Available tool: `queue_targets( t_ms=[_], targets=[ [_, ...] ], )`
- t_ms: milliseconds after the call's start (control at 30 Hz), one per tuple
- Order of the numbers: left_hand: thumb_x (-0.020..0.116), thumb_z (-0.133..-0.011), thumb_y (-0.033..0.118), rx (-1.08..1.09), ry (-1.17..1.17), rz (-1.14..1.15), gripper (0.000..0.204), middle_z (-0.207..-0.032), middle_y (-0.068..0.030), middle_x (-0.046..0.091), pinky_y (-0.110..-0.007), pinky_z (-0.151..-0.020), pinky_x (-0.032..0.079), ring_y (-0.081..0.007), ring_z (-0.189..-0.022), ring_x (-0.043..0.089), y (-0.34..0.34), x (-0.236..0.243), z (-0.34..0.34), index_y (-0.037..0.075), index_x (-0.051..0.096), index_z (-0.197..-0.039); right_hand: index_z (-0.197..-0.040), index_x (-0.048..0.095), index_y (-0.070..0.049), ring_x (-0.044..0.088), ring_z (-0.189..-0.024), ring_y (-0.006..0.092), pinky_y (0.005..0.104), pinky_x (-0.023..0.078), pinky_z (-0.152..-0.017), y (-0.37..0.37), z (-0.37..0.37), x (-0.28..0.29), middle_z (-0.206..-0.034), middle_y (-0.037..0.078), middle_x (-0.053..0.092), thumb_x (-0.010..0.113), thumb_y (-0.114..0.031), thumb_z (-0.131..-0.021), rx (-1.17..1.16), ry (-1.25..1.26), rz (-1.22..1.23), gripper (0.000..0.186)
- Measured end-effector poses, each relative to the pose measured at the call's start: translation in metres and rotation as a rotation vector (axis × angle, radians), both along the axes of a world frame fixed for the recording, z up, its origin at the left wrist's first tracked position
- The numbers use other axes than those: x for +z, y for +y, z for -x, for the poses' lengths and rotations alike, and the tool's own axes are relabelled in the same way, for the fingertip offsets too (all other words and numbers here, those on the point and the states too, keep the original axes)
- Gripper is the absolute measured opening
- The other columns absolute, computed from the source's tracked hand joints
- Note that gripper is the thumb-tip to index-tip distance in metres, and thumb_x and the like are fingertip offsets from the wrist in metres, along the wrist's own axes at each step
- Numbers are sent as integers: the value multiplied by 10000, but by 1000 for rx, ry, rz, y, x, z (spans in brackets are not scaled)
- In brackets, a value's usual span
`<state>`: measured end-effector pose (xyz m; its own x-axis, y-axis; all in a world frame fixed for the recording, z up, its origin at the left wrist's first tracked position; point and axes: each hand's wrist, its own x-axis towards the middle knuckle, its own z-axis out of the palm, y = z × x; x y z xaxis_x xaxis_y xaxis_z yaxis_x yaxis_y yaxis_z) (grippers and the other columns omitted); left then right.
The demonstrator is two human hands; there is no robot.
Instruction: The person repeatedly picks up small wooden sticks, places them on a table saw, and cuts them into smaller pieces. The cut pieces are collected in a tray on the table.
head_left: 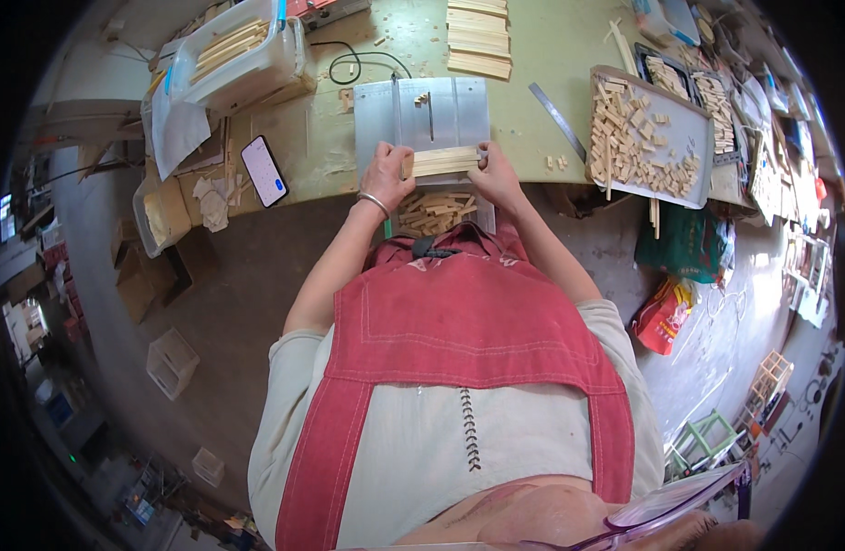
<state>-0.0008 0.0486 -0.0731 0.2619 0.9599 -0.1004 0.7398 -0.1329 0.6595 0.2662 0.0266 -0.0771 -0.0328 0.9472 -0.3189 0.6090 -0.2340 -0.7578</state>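
My left hand (386, 174) and my right hand (496, 174) both grip a bundle of thin wooden strips (443, 162), one hand at each end. The bundle lies flat on the grey metal table of a small saw (420, 110), just in front of the blade slot (431, 115). A silver bangle sits on my left wrist. Below the saw's front edge, a pile of short cut wooden pieces (434, 211) fills a box between my forearms.
A grey tray of small wood blocks (688, 124) stands to the right, with a metal ruler (558, 108) beside it. A phone (264, 171) lies left on the green bench. A clear bin of strips (257, 64) and stacked strips (478, 37) sit farther back.
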Motion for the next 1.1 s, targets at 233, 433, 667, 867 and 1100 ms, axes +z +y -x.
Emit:
queue_targets(
  t_ms=[233, 433, 667, 867, 1100],
  targets=[
    [790, -732, 146, -13, 56, 38, 478, -1116, -151, 555, -458, -923, 549, -383, -1052, 623, 7, 1, -1, 125, 677, -1195, -1346, 612, 8, 641, -1109, 411, 458, 532, -999, -7, 6, -7, -1210, 257, 623, 627, -125, -839, -102, 40, 2, 524],
    [787, -730, 144, -1, 66, 37, 472, -1122, -149, 554, -459, -916, 554, -381, -1049, 624, 4, 1, -2, 123, 676, -1188, -1253, 666, 26, 634, -964, 345, 410, 536, -919, -14, 5, -22, -1092, 205, 631, 624, -58, -818, -103, 30, -116, 445],
    [800, -749, 179, -15, 74, 7, 457, -1154, -140, 562, -487, -897, 565, -385, -1050, 643, 4, -2, 2, 149, 680, -1189, -1212, 665, 38, 662, -1004, 340, 408, 540, -874, -12, 12, -7, -1094, 229, 652, 599, -79, -840, -10, -197, -78, 395],
    [809, -744, 193, -18, 75, -6, 461, -1164, -137, 568, -500, -895, 567, -388, -1047, 653, 5, -7, 3, 158, 686, -1187, -1189, 681, 19, 687, -1059, 422, 497, 552, -917, -12, 17, 5, -1104, 256, 701, 598, -155, -891, -150, -116, -50, 355],
    [805, -743, 191, 5, 67, 19, 461, -1159, -139, 566, -500, -905, 562, -391, -1059, 645, 3, -4, 1, 160, 686, -1187, -1209, 694, 4, 713, -1037, 423, 503, 557, -912, -21, 25, 9, -1094, 252, 742, 564, -127, -919, -165, -248, -194, 344]
  ],
)
